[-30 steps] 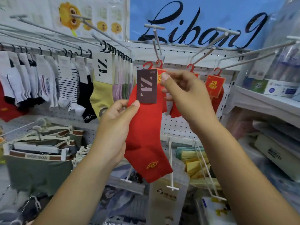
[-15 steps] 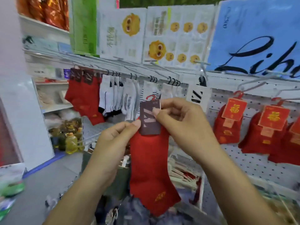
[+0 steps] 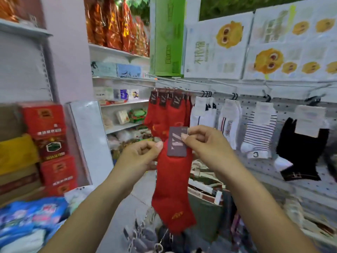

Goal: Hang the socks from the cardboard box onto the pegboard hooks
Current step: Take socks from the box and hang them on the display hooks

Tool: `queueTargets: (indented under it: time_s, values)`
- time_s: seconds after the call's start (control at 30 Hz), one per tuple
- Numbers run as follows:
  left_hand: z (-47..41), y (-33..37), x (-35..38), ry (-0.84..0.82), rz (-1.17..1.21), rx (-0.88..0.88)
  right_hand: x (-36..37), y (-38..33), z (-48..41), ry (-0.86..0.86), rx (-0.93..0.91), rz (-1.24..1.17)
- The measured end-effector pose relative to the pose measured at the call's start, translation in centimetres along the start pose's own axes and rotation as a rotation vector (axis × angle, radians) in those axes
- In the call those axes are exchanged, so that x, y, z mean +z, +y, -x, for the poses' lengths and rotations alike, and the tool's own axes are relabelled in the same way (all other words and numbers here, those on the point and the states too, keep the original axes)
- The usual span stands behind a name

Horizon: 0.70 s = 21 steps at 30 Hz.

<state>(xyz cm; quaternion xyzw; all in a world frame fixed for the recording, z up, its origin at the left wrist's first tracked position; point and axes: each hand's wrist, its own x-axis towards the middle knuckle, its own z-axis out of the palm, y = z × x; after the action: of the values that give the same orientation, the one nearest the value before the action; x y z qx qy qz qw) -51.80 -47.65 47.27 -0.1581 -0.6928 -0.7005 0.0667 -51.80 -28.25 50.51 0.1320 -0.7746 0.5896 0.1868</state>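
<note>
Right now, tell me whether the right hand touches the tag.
Touching. Head view: the right hand pinches the tag at its upper right edge.

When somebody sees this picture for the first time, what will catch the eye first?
The bright red sock hangs in the centre, the left hand pinching its edge and the right hand pinching its dark label. Behind it, more red socks hang in a bunch, with a striped sock and a black sock farther right.
</note>
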Motion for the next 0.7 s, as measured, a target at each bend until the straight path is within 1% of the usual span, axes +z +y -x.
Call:
queueTargets:
  time_s: [0.13, 0.27, 0.5, 0.63, 0.7]
  values:
    - [-3.8, -0.1, -4.4, 0.204, -0.112, 0.053, 4.4, 1.1, -3.4, 0.040, 0.013, 0.021]
    - [-8.2, 0.1, -7.6, 0.325, -0.249, 0.140, 7.5, 2.3, -7.6, 0.020, 0.000, 0.031]
    - [-17.7, 0.4, -10.1, 0.417, -0.388, 0.277, 10.4, 5.0, -18.0, 0.068, -0.091, 0.108]
    - [-23.2, 0.4, -10.0, 0.358, -0.534, 0.321, 10.8, 7.2, -24.7, 0.211, -0.172, 0.151]
    - [-25.9, 0.4, -9.9, 0.337, -0.560, 0.352, 10.8, 8.0, -27.1, 0.280, -0.217, 0.148]
